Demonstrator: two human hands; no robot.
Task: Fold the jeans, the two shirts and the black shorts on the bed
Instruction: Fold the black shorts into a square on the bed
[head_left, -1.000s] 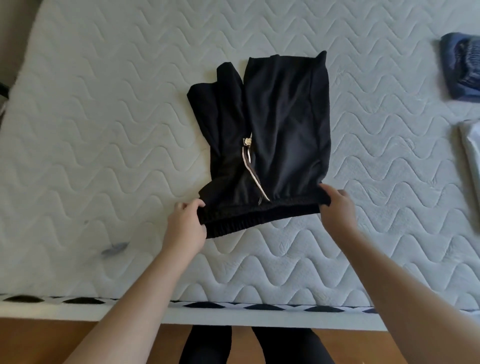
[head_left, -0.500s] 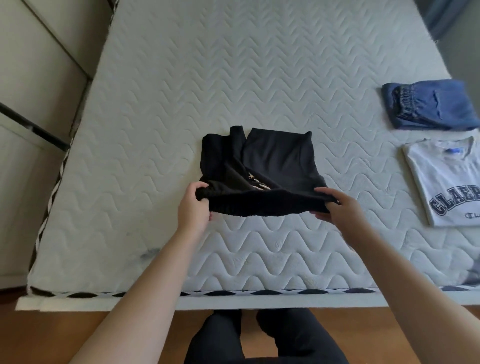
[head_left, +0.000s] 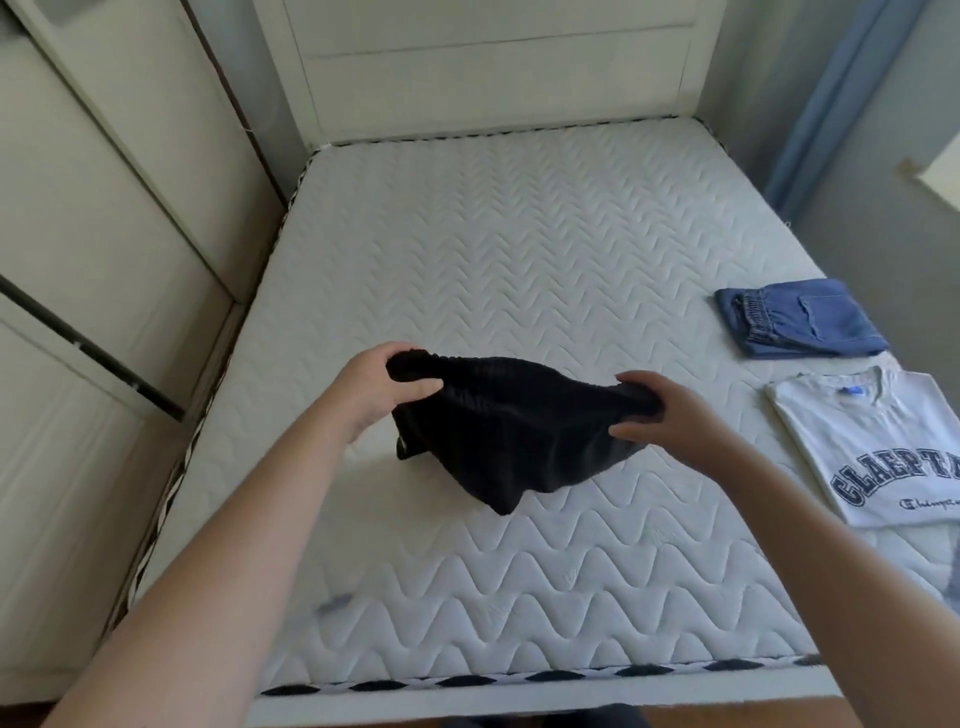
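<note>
Bed (head_left: 519, 582): quilted white mattress, fills the lower and centre frame.
Left hand (head_left: 379, 387): fingers curled, gripping the black shorts (head_left: 498, 431) at their left end.
Right hand (head_left: 662, 410): pinching the right end.
Black shorts: centre frame, bunched between both hands, lower part sagging toward the mattress.
White shirt (head_left: 878, 447): folded, right edge.
Jeans (head_left: 800, 317): folded, just beyond the shirt.
Headboard (head_left: 493, 67): white, top of frame.

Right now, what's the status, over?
Left hand and right hand grip the black shorts, lifted above the mattress. Jeans and shirt lie folded aside. Nothing blocking.
</note>
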